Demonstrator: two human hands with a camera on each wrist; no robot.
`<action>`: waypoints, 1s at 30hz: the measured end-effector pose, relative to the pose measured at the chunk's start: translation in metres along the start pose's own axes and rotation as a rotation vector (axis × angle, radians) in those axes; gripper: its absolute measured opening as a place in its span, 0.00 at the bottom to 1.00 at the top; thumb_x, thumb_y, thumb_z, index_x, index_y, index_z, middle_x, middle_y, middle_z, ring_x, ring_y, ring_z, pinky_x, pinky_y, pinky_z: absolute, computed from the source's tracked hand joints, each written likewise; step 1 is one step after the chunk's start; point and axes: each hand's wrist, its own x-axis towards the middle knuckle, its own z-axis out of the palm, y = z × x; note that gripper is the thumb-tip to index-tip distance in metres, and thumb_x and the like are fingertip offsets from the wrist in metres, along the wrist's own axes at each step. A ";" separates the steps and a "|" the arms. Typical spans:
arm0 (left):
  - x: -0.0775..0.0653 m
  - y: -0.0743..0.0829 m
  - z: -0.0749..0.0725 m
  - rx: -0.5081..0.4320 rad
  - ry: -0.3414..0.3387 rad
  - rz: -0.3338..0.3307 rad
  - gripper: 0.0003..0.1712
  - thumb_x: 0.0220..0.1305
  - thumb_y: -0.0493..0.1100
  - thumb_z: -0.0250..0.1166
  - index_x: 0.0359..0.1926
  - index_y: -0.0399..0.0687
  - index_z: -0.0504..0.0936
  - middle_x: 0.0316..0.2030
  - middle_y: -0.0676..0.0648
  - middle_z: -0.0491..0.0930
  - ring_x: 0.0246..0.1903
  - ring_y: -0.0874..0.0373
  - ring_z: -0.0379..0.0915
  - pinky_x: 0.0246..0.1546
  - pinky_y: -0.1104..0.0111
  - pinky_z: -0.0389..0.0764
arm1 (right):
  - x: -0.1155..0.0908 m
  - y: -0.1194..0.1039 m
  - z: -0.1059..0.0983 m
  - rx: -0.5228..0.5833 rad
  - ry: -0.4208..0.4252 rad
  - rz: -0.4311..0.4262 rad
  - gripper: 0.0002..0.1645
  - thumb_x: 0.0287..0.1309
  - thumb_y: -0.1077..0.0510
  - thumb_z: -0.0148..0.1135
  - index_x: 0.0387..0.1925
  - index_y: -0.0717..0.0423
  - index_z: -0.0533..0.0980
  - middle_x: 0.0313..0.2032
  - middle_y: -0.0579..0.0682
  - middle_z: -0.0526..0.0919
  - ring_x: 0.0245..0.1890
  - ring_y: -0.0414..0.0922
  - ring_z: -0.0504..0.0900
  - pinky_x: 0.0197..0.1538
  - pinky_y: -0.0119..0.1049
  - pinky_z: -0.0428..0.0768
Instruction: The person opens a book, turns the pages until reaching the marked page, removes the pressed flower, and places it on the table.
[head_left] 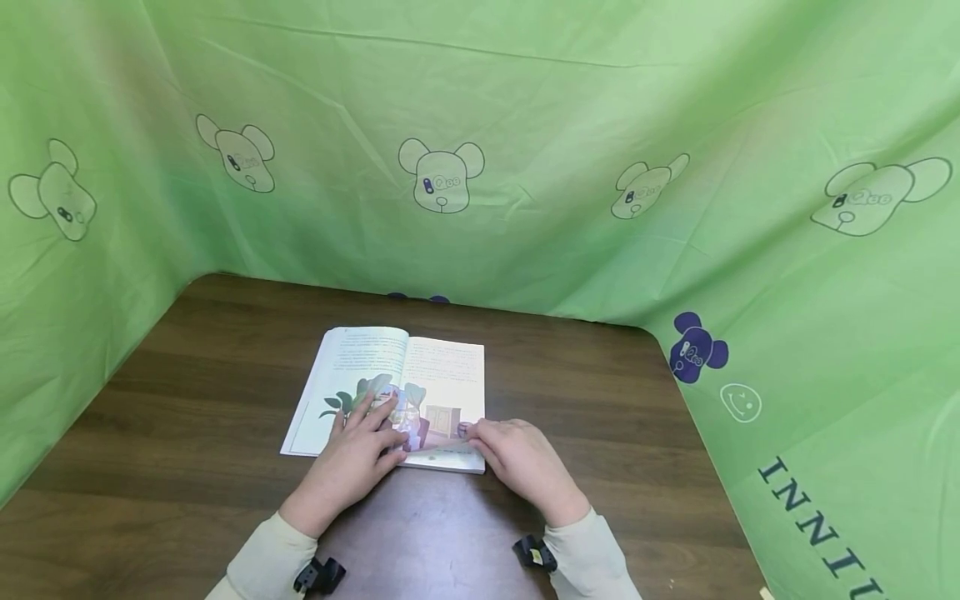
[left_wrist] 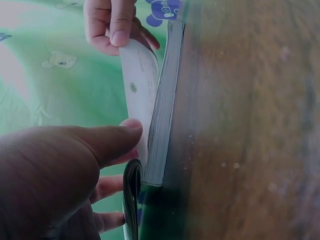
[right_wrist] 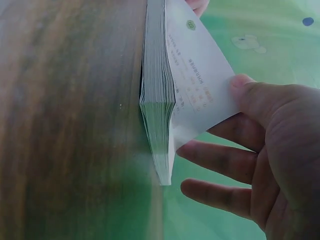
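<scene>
An open book (head_left: pixel 444 360) with printed text and a coloured picture lies on the wooden table. My left hand (head_left: pixel 358 450) rests across its lower middle near the fold, fingers spread over the picture. At the lower right corner, my right hand (head_left: pixel 521 462) pinches a page (right_wrist: pixel 202 75) between thumb and forefinger. That page is lifted and bent away from the thick stack of pages (right_wrist: pixel 159 75) beneath it. In the left wrist view, the left thumb (left_wrist: pixel 112 142) lies close to the page's lower edge. Part of the picture is hidden under the left hand.
A brown wooden table (head_left: pixel 225 367) surrounds the book. Green cloth (head_left: pixel 525 108) printed with bear heads hangs behind it and along both sides. Small black devices (head_left: pixel 318 575) are worn at both wrists, by the pale sleeves (head_left: pixel 592 554).
</scene>
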 end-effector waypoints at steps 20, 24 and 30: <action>0.002 -0.002 0.003 0.009 0.061 -0.016 0.13 0.71 0.47 0.62 0.49 0.51 0.90 0.70 0.46 0.73 0.73 0.35 0.60 0.62 0.26 0.62 | 0.001 0.006 -0.003 0.006 0.118 0.107 0.26 0.64 0.56 0.68 0.62 0.53 0.77 0.56 0.49 0.85 0.56 0.47 0.85 0.59 0.45 0.82; 0.004 -0.002 0.002 -0.004 0.107 -0.024 0.16 0.72 0.51 0.64 0.52 0.49 0.88 0.68 0.44 0.75 0.71 0.37 0.65 0.62 0.29 0.66 | 0.000 0.007 -0.001 0.051 -0.017 0.058 0.23 0.66 0.53 0.67 0.61 0.52 0.78 0.61 0.50 0.83 0.63 0.48 0.80 0.66 0.49 0.77; 0.007 -0.004 -0.001 -0.061 0.222 -0.049 0.42 0.65 0.47 0.71 0.75 0.40 0.65 0.73 0.36 0.66 0.71 0.38 0.65 0.67 0.42 0.70 | -0.006 0.005 -0.001 0.155 -0.253 0.055 0.25 0.69 0.48 0.65 0.63 0.51 0.78 0.70 0.50 0.75 0.72 0.51 0.71 0.74 0.57 0.65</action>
